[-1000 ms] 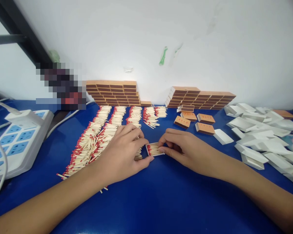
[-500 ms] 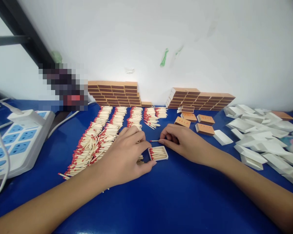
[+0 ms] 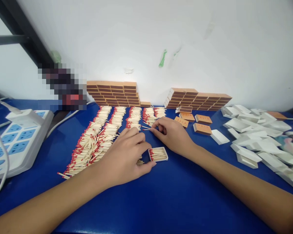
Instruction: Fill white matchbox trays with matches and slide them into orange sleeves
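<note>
A small white matchbox tray (image 3: pixel 167 155) lies on the blue table, partly filled with red-headed matches (image 3: pixel 157 152). My left hand (image 3: pixel 127 156) steadies its left end, with thumb and forefinger at the two near corners. Behind the tray, my right hand (image 3: pixel 172 133) pinches the tail end of a match (image 3: pixel 146 130), whose red head points left. A second match lies close by, and I cannot tell if it is held too. Long rows of loose matches (image 3: pixel 97 136) spread behind and left of my left hand, which hides part of them.
Filled-looking matchboxes are stacked in a left block (image 3: pixel 112 91) and a right block (image 3: pixel 200 99) against the wall. Several orange matchboxes (image 3: pixel 202 128) lie nearer. White empty trays (image 3: pixel 256 136) pile up at right. A power strip (image 3: pixel 21 139) with cables stands at left.
My right hand has moved back and left, from just behind the tray toward the loose matches, with a match at its fingertips. My left hand stays at the tray.
</note>
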Tool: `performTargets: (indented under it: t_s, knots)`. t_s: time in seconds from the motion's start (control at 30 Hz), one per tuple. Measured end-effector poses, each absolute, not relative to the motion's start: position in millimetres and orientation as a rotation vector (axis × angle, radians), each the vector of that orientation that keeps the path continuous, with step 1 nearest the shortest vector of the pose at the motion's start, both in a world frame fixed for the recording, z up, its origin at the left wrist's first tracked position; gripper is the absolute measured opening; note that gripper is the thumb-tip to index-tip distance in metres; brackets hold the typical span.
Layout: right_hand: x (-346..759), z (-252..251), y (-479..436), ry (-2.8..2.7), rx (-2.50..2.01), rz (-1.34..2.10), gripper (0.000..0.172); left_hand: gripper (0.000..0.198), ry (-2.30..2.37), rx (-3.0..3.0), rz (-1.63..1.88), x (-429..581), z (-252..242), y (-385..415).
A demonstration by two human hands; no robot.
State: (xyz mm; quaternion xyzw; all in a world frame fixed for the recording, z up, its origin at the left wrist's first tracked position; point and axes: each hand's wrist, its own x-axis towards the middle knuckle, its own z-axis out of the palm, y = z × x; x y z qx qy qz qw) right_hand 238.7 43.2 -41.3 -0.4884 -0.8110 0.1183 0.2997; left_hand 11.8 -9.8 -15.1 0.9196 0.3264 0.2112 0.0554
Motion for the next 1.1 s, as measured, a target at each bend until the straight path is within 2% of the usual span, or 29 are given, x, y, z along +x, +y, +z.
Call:
performTargets:
  t_s: [0.5, 0.9, 1.1]
  knots:
    - [276, -26, 26, -2.292, -1.418, 0.357, 0.015, 0.024, 1.029, 2.787, 0.657, 9, -15, -6]
    - [250, -36, 39, -2.18, -1.413, 0.32, 0.009, 0.025, 1.02, 2.792, 0.688, 10, -16, -5]
    - [255, -34, 39, -2.188, -1.441, 0.349, 0.013, 0.026, 1.053, 2.79, 0.647, 9, -15, -6]
